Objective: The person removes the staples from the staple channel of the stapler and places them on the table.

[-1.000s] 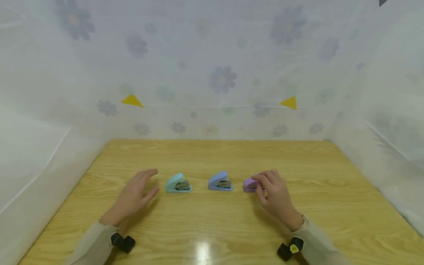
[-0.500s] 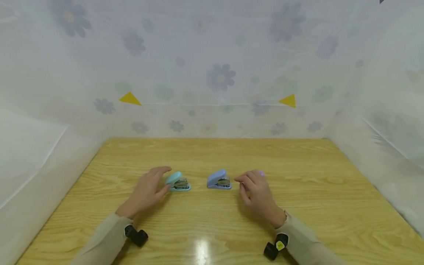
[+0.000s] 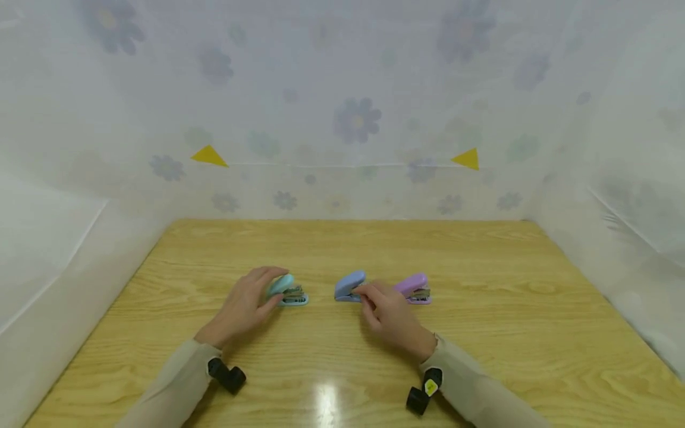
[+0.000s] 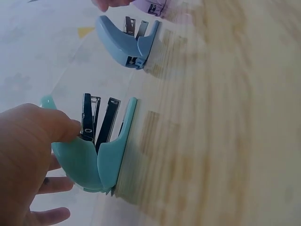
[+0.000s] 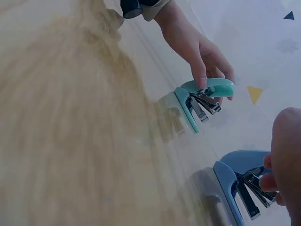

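From the head view, we look down on a wood-grain table (image 3: 299, 362) walled round by pale flower-printed sheeting (image 3: 299, 65), with two yellow triangles (image 3: 210, 156) on its far side. Three small staplers sit in a row on the tabletop, well apart from one another: a mint-green stapler (image 3: 292, 295), a light-blue stapler (image 3: 349, 286) in the middle and a purple stapler (image 3: 413, 286) on the right. The left hand (image 3: 242, 304) has its thumb and fingers about the mint-green one. The right hand (image 3: 393, 315) reaches in front of the light-blue one, its fingers loosely bent, and covers part of the purple one. Both arms wear beige sleeves (image 3: 173, 377) and black wrist cameras (image 3: 225, 375).

In the left wrist view, we see the left thumb over the handle of the mint-green stapler and the other fingers behind it, so the grasp is on the handle. Its plastic shell gapes, with metal rails (image 4: 108, 120) inside (whether staples lie in them, we cannot tell). The light-blue stapler gapes likewise, metal parts within; the right fingertips appear at the top edge, just beside its handle, gripping nothing that we can see.

In the right wrist view, we find the left hand pinching the mint-green handle between thumb and fingers. The right hand, close to the lens, hides part of the light-blue stapler; contact is unclear to us here. A small dark triangle (image 5: 289, 15) marks the sheeting.
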A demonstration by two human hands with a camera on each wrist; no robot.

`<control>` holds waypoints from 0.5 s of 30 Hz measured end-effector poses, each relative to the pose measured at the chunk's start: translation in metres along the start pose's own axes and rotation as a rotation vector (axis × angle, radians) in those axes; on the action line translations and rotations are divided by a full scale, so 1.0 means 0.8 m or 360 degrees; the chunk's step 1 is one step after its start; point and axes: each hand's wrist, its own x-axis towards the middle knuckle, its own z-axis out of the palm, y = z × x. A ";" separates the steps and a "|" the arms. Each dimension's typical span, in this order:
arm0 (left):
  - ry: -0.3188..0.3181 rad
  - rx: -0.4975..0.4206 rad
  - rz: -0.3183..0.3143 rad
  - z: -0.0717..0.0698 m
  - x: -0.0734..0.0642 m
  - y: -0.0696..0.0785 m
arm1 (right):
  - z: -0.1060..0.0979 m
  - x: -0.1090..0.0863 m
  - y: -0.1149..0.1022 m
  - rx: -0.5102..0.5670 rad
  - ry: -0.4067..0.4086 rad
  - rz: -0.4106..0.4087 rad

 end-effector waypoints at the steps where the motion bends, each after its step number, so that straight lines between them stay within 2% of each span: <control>1: -0.0001 -0.0001 0.0001 0.000 0.000 0.001 | 0.004 0.001 -0.001 0.0006 -0.0023 0.0005; 5: 0.0012 -0.0023 0.0022 0.001 0.002 0.003 | 0.019 0.002 -0.005 0.0078 -0.0087 0.0063; 10: 0.0060 -0.0039 0.0090 0.003 0.004 0.004 | 0.033 0.006 -0.016 0.0274 -0.0231 0.0243; 15: 0.0047 -0.0038 0.0082 0.005 0.004 0.005 | 0.047 0.011 -0.026 0.0461 -0.0409 0.0429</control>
